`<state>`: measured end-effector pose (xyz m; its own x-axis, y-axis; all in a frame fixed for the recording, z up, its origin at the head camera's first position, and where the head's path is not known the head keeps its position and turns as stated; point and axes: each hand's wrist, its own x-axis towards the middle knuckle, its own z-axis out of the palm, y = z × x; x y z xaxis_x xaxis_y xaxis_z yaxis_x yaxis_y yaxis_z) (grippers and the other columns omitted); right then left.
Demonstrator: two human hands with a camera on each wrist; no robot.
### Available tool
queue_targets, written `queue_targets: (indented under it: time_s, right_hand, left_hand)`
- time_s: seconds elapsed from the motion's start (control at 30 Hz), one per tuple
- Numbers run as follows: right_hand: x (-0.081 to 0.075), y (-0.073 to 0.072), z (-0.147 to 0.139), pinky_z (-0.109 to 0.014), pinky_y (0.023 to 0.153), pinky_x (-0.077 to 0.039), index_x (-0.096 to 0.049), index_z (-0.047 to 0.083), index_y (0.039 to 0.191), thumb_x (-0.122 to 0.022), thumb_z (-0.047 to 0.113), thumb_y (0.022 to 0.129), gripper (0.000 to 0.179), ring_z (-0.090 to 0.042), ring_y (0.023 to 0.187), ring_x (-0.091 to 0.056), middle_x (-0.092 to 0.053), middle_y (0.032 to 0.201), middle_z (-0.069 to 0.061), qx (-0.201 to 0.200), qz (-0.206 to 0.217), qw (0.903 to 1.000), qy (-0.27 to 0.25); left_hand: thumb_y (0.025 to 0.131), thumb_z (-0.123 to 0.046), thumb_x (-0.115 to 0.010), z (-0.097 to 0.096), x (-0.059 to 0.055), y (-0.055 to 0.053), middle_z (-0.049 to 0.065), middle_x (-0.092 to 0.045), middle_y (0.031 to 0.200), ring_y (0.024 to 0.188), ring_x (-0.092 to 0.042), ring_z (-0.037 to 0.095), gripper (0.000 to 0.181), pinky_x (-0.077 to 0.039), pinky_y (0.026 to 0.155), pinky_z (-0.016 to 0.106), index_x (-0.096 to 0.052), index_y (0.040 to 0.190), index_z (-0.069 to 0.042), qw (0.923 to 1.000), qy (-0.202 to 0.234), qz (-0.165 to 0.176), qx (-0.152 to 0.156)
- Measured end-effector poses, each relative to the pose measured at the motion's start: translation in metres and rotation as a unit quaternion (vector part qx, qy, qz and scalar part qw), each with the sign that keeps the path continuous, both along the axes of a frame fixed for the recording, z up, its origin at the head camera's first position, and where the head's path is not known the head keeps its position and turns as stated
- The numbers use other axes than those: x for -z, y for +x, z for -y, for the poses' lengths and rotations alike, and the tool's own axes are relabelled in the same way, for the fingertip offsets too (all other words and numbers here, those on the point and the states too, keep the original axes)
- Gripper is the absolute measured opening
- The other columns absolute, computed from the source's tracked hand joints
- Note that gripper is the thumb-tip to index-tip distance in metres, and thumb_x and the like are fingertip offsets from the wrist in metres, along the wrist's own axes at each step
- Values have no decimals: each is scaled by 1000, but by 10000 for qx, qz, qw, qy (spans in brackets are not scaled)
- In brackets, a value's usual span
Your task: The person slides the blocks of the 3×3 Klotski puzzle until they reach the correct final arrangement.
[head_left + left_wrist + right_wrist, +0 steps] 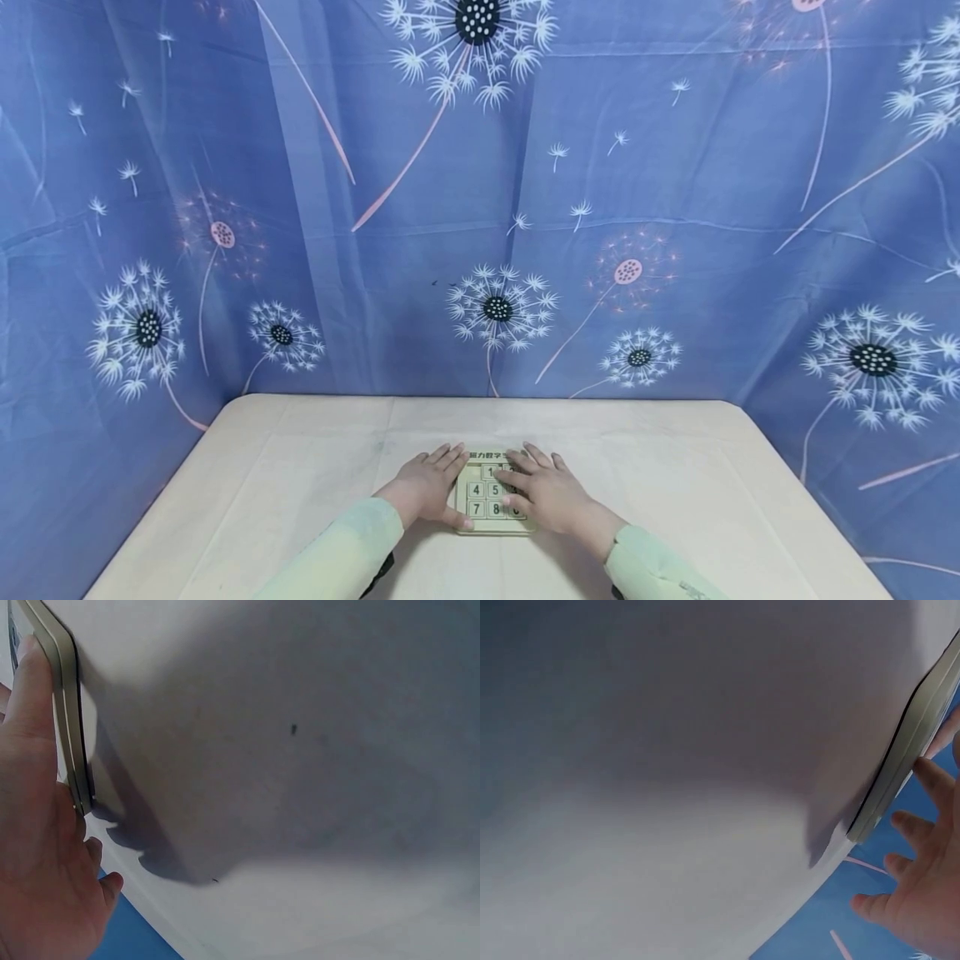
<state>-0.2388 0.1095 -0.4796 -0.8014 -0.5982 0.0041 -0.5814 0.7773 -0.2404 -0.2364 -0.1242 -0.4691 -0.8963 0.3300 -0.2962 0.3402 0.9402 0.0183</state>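
Note:
A pale green number sliding puzzle (496, 528) lies on the table, with dark characters along its far edge. Its top-left slot has no tile; tiles 1, 4, 5, 7 and 8 show. My left hand (433, 485) rests along the puzzle's left side, fingers extended toward the far corner and thumb on the near-left corner. In the left wrist view, the thumb (34, 694) lies over the frame's edge. Reaching over the right side, my right hand (555, 493) has its fingers spread and partly covers the right column of tiles. Its fingertips touch the tiles near the middle.
A cream-covered table (300, 467) with rounded far corners extends around the puzzle. Blue curtains (405, 333) printed with dandelions hang behind it and at both sides. Light green sleeves (337, 546) cover the forearms.

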Motion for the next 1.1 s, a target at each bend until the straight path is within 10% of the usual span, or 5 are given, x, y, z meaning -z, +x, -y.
queue_targets:
  time_s: [1.1]
  right_hand:
    - [-5,-9,11,-79,115,-33,-65,24,139,-58,45,101,44,-47,152,-35,-49,159,-14,-150,158,9997,52]
  left_hand:
    - [77,-78,-68,-2,-4,0,-1,-28,172,160,-26,19,111,-31,130,41,-33,161,-16,10000,-11,32,-15]
